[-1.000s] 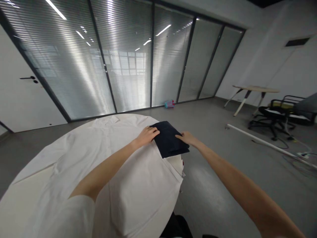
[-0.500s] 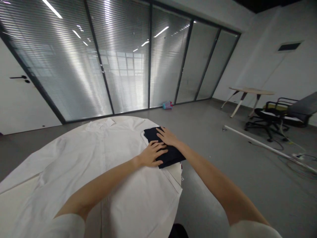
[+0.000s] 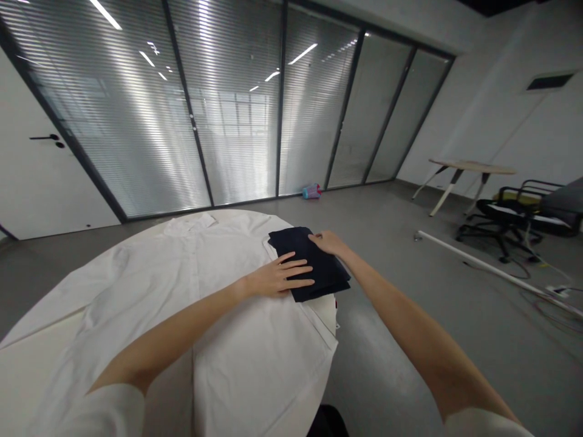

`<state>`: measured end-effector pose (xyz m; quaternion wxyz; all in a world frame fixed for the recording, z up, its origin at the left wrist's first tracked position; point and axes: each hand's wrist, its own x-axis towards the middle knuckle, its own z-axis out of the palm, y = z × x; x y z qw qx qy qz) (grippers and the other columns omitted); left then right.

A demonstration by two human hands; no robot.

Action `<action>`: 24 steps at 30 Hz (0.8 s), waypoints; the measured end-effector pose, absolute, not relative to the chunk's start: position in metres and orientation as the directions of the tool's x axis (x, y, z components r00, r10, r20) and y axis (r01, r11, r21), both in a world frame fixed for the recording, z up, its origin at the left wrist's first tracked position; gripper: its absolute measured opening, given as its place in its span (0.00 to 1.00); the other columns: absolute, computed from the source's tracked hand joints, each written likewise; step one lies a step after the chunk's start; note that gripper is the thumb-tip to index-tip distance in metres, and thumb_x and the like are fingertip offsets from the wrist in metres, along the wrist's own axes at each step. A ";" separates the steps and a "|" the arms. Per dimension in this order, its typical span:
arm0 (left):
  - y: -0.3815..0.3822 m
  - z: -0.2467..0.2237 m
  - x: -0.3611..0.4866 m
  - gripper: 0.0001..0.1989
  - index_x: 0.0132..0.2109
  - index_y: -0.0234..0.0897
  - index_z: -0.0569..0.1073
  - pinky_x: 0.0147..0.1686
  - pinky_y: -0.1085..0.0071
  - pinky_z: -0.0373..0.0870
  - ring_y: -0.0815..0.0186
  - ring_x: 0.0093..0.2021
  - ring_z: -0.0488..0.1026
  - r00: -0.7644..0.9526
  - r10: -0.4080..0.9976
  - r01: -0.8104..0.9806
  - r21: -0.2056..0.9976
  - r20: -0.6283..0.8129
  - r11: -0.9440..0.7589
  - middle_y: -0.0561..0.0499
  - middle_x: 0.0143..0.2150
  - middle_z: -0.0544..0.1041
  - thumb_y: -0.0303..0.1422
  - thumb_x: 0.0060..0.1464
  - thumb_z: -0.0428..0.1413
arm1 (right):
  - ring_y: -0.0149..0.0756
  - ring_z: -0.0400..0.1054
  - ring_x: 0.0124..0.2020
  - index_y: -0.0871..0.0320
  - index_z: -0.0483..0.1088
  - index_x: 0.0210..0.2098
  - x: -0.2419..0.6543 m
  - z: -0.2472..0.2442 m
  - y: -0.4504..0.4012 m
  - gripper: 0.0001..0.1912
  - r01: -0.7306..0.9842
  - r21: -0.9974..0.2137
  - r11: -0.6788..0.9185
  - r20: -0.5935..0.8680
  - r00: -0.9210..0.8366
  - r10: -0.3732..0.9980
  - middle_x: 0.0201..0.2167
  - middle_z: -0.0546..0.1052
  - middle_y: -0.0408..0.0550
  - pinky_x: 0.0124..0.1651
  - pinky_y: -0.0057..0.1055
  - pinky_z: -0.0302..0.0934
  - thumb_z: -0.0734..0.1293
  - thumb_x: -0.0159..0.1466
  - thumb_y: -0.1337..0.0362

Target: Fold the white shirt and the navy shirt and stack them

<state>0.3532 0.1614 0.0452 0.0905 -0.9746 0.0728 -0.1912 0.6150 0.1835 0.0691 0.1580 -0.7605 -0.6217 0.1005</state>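
A folded dark navy cloth item (image 3: 325, 270), probably a garment, lies at the right edge of the round table, partly on a white shirt. My left hand (image 3: 273, 278) rests flat on its near left part, fingers spread. At its far right edge, my right hand (image 3: 328, 243) has its fingers drawn together on the cloth, the thumb side hidden from me. The white button-up shirt (image 3: 232, 255) is laid out flat, its collar toward the far side and one sleeve stretched to the left.
The white round tabletop (image 3: 36, 364) shows beneath the shirt. Beyond it stand glass partitions with blinds and a white door (image 3: 50, 182). A small blue and pink bin (image 3: 312, 192) lies on the floor. To the right are a wooden table (image 3: 473, 166), an office chair (image 3: 523, 212) and a white pole (image 3: 492, 267).
My right hand has gone from lying flat on the dark cloth to closing on its far right edge. The left hand still lies spread on the cloth. The view has shifted slightly.
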 end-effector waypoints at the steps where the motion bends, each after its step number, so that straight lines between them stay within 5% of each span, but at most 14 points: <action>1: 0.161 0.045 0.354 0.28 0.67 0.40 0.65 0.70 0.46 0.45 0.52 0.71 0.55 0.920 -0.164 -0.096 -0.199 0.357 -0.975 0.41 0.69 0.64 0.28 0.60 0.55 | 0.52 0.75 0.49 0.64 0.77 0.48 0.614 0.068 0.183 0.28 0.917 -0.358 -0.177 0.029 0.201 0.979 0.43 0.80 0.64 0.50 0.38 0.65 0.59 0.69 0.46; 3: 0.160 0.047 0.354 0.28 0.66 0.42 0.65 0.70 0.47 0.47 0.54 0.70 0.57 0.923 -0.131 -0.067 -0.184 0.361 -0.981 0.43 0.68 0.65 0.24 0.60 0.53 | 0.53 0.75 0.48 0.64 0.77 0.45 0.610 0.064 0.181 0.27 0.921 -0.346 -0.178 0.029 0.200 0.979 0.43 0.80 0.65 0.50 0.39 0.65 0.60 0.69 0.46; 8: 0.155 0.058 0.350 0.26 0.66 0.42 0.65 0.69 0.48 0.49 0.55 0.69 0.60 0.936 -0.089 -0.043 -0.140 0.341 -0.989 0.43 0.67 0.67 0.27 0.61 0.53 | 0.51 0.69 0.56 0.65 0.68 0.57 0.600 0.071 0.182 0.26 0.917 -0.365 -0.160 0.127 0.219 0.967 0.53 0.75 0.65 0.55 0.39 0.62 0.63 0.68 0.51; 14: 0.162 0.058 0.359 0.20 0.59 0.42 0.73 0.67 0.56 0.56 0.62 0.65 0.66 0.877 0.024 0.059 -0.057 0.479 -0.997 0.47 0.62 0.73 0.23 0.65 0.47 | 0.45 0.65 0.60 0.62 0.61 0.63 0.601 0.085 0.187 0.26 0.900 -0.426 -0.087 0.232 0.202 0.951 0.59 0.70 0.61 0.60 0.37 0.59 0.62 0.70 0.56; 20: 0.154 0.059 0.364 0.23 0.58 0.39 0.74 0.67 0.49 0.53 0.52 0.64 0.66 0.915 0.031 0.018 0.037 0.403 -0.999 0.42 0.61 0.73 0.42 0.58 0.58 | 0.55 0.68 0.58 0.62 0.70 0.57 0.595 0.079 0.185 0.23 0.908 -0.396 -0.139 0.125 0.203 0.971 0.55 0.74 0.64 0.59 0.46 0.59 0.63 0.69 0.54; 24: 0.135 0.066 0.370 0.22 0.55 0.38 0.76 0.66 0.52 0.53 0.54 0.63 0.67 0.849 0.142 0.104 0.102 0.508 -0.989 0.43 0.59 0.75 0.47 0.61 0.55 | 0.47 0.65 0.61 0.58 0.69 0.60 0.598 0.097 0.183 0.22 0.908 -0.417 -0.030 0.164 0.108 0.981 0.60 0.71 0.56 0.62 0.40 0.57 0.56 0.73 0.57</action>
